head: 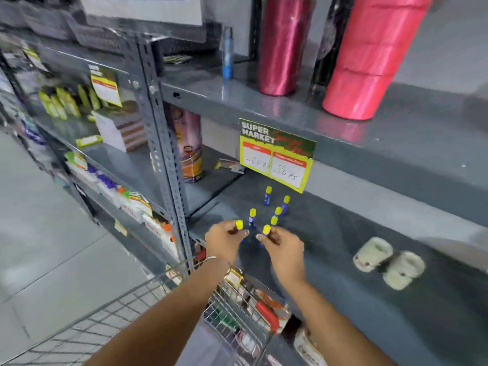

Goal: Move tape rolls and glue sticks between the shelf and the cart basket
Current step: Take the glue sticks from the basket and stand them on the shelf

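Note:
Several blue glue sticks with yellow caps (268,196) stand upright on the grey metal shelf (343,249), under a yellow price tag. My left hand (224,241) pinches one glue stick (239,224) near the shelf's front edge. Close beside it, my right hand (284,249) grips another glue stick (266,230). Two whitish tape rolls (389,262) lie on the same shelf to the right. The wire cart basket (111,318) sits below my arms at the lower left.
Tall red and pink wrapped rolls (364,56) and a blue bottle (227,52) stand on the upper shelf. A printed tube (188,146) stands at the back left. A wire bin of small goods (245,310) hangs below the shelf. Tiled floor lies to the left.

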A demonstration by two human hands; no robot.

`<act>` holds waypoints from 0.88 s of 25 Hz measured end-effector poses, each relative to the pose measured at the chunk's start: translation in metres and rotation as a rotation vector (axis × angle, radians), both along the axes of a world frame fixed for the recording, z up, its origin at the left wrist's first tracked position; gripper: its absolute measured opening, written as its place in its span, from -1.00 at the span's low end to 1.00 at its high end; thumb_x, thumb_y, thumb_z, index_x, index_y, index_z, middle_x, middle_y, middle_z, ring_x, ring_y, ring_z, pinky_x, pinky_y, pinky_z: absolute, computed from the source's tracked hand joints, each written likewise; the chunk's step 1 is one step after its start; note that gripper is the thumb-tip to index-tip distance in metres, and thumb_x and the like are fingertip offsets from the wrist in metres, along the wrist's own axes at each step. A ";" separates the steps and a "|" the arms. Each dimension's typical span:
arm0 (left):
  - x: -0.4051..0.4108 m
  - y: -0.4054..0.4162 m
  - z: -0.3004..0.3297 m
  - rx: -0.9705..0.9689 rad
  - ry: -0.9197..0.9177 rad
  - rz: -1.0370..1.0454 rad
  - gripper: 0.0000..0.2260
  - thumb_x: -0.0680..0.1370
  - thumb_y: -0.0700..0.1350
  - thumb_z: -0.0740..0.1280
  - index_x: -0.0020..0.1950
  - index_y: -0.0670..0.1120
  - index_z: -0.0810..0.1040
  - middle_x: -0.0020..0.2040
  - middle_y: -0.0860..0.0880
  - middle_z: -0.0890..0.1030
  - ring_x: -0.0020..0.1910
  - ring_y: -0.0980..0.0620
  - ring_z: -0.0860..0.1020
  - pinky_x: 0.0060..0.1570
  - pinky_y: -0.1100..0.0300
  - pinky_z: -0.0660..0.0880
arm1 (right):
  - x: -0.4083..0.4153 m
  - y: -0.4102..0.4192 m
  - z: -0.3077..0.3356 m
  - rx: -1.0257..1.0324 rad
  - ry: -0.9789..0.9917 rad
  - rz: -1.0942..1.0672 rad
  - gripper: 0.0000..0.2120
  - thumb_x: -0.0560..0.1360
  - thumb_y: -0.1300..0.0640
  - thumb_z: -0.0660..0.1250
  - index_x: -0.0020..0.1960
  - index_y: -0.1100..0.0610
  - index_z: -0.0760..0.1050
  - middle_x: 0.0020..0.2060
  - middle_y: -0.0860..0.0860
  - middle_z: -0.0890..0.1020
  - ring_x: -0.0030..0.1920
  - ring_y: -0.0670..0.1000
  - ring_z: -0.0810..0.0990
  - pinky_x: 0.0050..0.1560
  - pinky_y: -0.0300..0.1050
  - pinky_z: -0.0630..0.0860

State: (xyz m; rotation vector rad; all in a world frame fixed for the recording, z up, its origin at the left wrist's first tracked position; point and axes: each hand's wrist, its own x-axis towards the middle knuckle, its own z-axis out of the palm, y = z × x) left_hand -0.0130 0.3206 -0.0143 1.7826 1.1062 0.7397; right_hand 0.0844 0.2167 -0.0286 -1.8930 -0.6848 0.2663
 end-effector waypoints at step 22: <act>0.021 0.019 -0.030 -0.046 0.078 -0.142 -0.60 0.24 -0.26 0.60 0.03 -0.11 0.61 -0.13 -0.03 0.64 -0.10 -0.01 0.59 0.04 0.12 0.55 | 0.009 0.004 -0.022 -0.170 0.172 -0.075 -0.62 0.29 0.35 0.56 0.08 0.25 0.59 -0.29 -0.05 0.60 -0.22 -0.01 0.60 -0.02 -0.18 0.55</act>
